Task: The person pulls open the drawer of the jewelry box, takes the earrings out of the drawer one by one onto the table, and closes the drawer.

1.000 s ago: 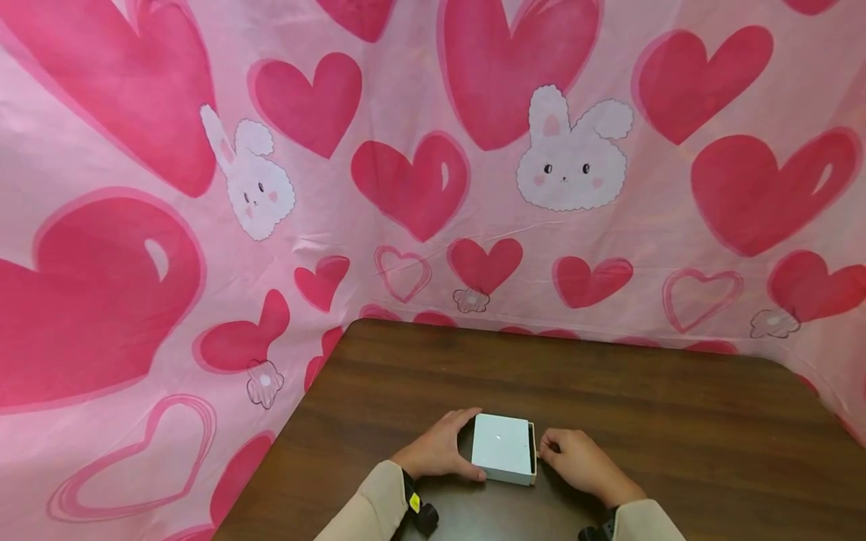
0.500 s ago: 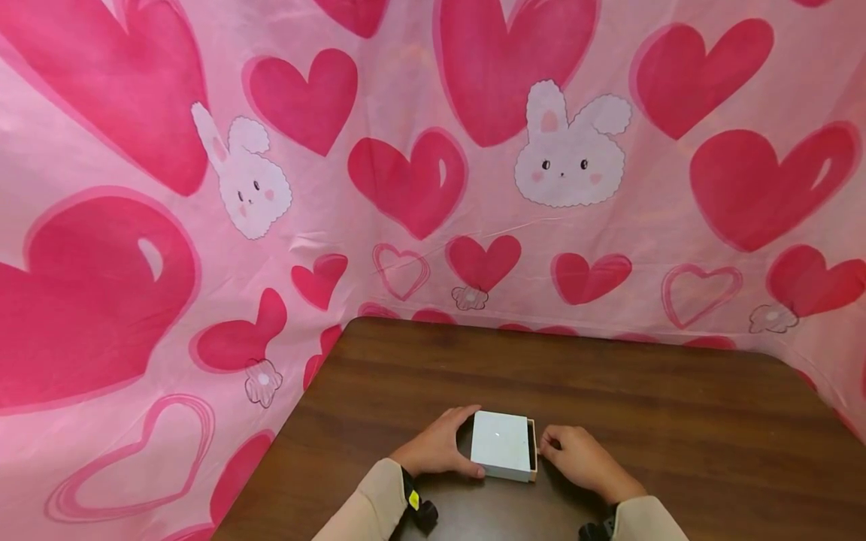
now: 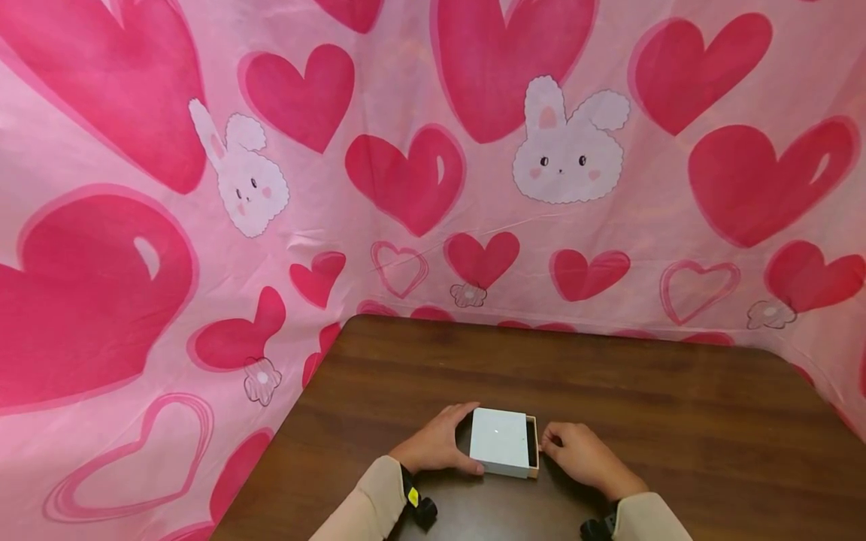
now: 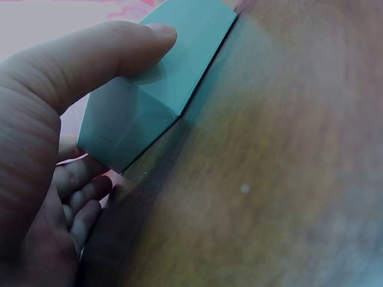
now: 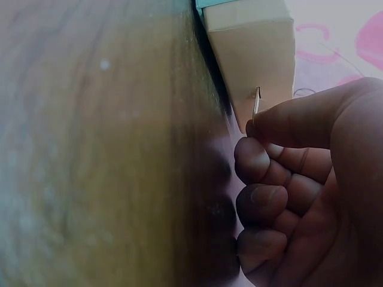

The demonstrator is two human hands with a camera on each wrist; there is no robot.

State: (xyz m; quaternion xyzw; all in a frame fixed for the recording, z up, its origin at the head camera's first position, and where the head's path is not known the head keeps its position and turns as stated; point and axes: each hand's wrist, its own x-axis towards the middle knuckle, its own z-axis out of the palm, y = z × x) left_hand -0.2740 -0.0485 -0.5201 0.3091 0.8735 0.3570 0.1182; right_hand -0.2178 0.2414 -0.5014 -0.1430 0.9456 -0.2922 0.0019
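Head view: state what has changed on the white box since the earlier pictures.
The beige drawer has slid slightly farther out of the white sleeve, to the right; the right hand, pinching the pull tab, has shifted that way too. The left hand still holds the sleeve.

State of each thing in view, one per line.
Left hand: gripping the box sleeve.
Right hand: pinching the pull tab.
Box sleeve: flat on the table.
Drawer: slightly out of the sleeve.
Pull tab: projecting from the drawer.
Backdrop: hung, creased.
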